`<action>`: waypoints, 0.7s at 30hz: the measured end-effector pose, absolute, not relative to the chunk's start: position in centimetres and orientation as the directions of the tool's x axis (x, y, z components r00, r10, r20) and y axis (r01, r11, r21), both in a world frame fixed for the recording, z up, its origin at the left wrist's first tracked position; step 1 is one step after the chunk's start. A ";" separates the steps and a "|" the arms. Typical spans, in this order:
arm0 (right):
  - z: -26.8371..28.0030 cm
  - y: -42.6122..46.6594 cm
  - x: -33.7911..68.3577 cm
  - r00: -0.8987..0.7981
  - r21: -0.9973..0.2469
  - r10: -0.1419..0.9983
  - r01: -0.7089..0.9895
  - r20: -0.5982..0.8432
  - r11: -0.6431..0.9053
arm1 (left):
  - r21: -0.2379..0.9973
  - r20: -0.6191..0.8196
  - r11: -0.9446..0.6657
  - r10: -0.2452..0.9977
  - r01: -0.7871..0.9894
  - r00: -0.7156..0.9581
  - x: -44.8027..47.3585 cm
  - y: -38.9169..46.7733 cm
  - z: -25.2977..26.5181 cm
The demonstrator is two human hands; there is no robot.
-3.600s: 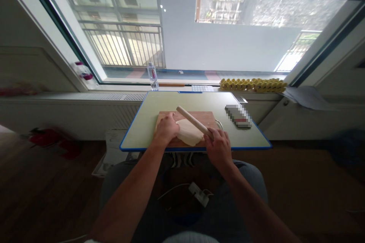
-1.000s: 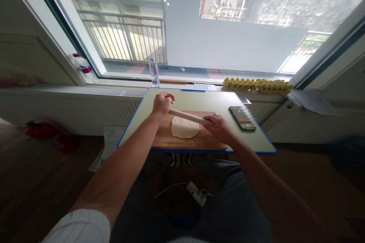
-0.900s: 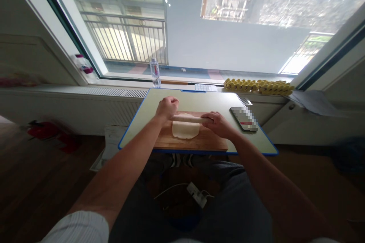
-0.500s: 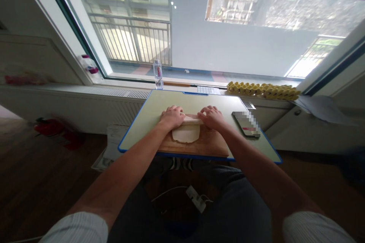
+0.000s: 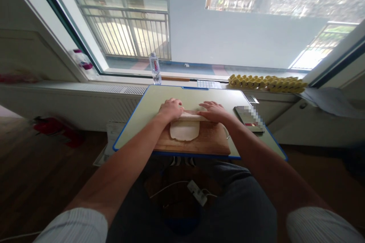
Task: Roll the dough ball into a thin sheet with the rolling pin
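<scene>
A pale rolling pin [image 5: 189,117] lies crosswise over a flat sheet of dough [image 5: 184,131] on a wooden cutting board [image 5: 191,146]. My left hand [image 5: 172,109] is closed over the pin's left end, its fingers curled down. At the right end, my right hand [image 5: 212,111] presses on the pin, its fingers reaching forward more loosely. Most of the dough shows on the near side of the pin, and a small part shows beyond it. Both ends of the pin are hidden under my hands.
The board rests at the near edge of a small blue-rimmed table [image 5: 135,129]. A phone-like slab [image 5: 249,119] lies at its right side. On the sill stand a water bottle [image 5: 154,69] and yellow egg trays [image 5: 266,82]. Below is a power strip [image 5: 197,193].
The pin and both hands have shifted slightly away from me over the dough, leaving more of the sheet on the near side. My right fingers have straightened. The view has moved a little.
</scene>
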State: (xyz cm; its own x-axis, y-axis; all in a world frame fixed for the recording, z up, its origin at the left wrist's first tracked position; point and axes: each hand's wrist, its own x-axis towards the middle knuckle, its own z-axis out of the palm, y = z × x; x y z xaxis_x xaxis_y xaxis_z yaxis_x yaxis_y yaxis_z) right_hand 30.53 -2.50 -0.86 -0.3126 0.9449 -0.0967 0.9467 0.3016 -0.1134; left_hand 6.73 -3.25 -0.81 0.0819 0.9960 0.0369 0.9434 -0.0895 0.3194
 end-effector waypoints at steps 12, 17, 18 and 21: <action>-2.3 -2.6 30.6 -0.257 -0.133 0.960 0.961 -0.111 0.242 | 0.183 -0.136 -0.141 0.977 0.973 0.167 6.6 -4.1 -1.0; -1.8 -5.3 30.3 -0.236 -0.105 0.969 0.968 -0.076 0.227 | 0.169 -0.091 -0.143 0.983 0.975 0.160 6.9 -5.9 -0.8; -1.6 -5.9 30.3 -0.237 -0.098 0.969 0.968 -0.068 0.229 | 0.162 -0.070 -0.151 0.984 0.975 0.164 7.0 -6.3 -0.8; -1.1 -8.1 30.1 -0.262 -0.066 0.965 0.963 -0.026 0.260 | 0.142 -0.005 -0.167 0.986 0.976 0.169 7.2 -7.9 -1.0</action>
State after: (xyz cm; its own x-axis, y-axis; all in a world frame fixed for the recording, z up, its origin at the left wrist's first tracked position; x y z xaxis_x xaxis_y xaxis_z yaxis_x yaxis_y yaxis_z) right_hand 30.14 -8.08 -1.09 -0.2619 0.9648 -0.0259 0.9634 0.2597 -0.0660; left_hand 7.16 -7.86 -0.97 0.1689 0.9856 -0.0050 0.9758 -0.1665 0.1420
